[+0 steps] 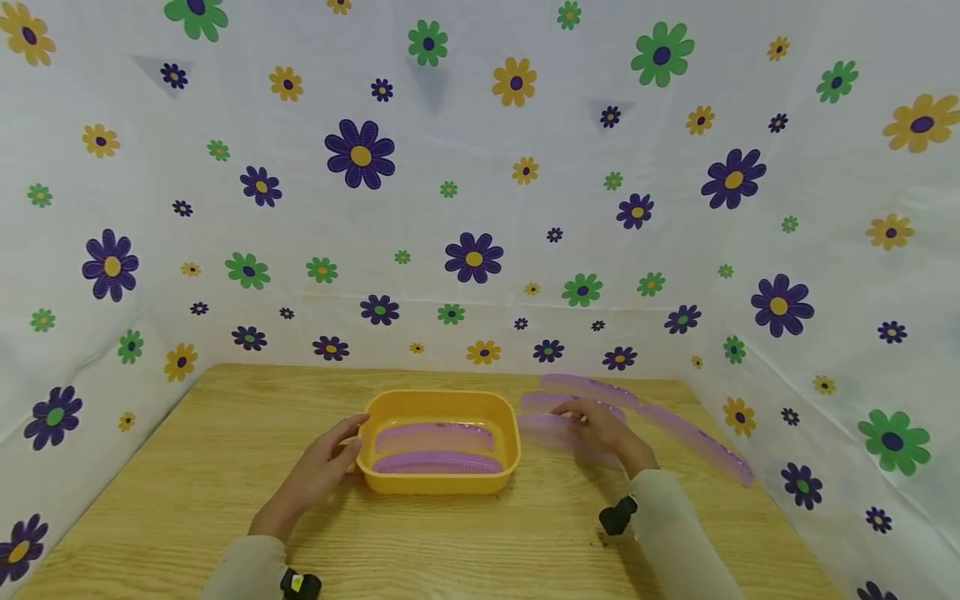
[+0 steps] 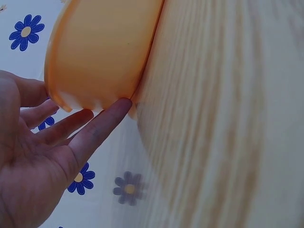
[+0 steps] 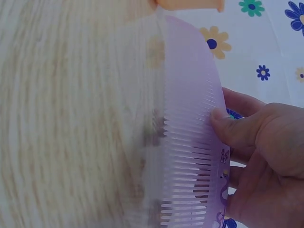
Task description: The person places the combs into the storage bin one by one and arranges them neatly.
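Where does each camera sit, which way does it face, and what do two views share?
Head: worn on the head, facing forward and down at a yellow, rounded-rectangular plastic tub; left grip, right grip and pale sleeves show.
Left wrist: worn there, facing the tub's outer wall; left grip shows.
Right wrist: worn there, facing a curved lilac plastic comb; the right grip pinching it shows.
Shared: head and right-wrist views both show tub and right grip.

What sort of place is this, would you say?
Probably a screened-off tabletop work area, perhaps set up for recording. A flowered sheet surrounds the back and sides of a wooden table, and small black wrist devices are being worn. The room beyond isn't visible.
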The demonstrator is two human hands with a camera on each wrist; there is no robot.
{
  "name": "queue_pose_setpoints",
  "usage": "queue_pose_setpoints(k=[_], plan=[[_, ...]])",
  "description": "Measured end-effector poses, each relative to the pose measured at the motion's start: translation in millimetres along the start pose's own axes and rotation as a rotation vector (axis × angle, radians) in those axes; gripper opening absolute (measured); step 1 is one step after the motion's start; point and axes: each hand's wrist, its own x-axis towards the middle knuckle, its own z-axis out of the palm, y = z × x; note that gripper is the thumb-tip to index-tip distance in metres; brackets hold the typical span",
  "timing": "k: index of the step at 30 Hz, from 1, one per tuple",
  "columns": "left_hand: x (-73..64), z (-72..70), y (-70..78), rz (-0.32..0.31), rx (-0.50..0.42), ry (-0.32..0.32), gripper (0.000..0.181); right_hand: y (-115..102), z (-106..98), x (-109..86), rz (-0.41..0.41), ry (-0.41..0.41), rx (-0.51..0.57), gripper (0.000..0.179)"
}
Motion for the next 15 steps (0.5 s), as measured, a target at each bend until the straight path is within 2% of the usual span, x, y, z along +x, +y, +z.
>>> queue_pose_setpoints(k=[3, 9, 15], plan=[[0.2, 0.5, -0.1, 0.002, -0.011, -0.003, 0.051, -1.0, -3.6, -0.9, -0.010, 0.015, 0.012, 0.031], [0.7, 0.6, 0.0, 0.005, -0.007, -0.003, 0.051, -2.6, -10.0, 0.2, -0.105, 0.067, 0.016, 0.031], [0.7, 0.2, -0.7, -0.002, -0.001, -0.002, 0.051, -2.8, -12.1, 1.7, -0.123, 0.066, 0.028, 0.031]])
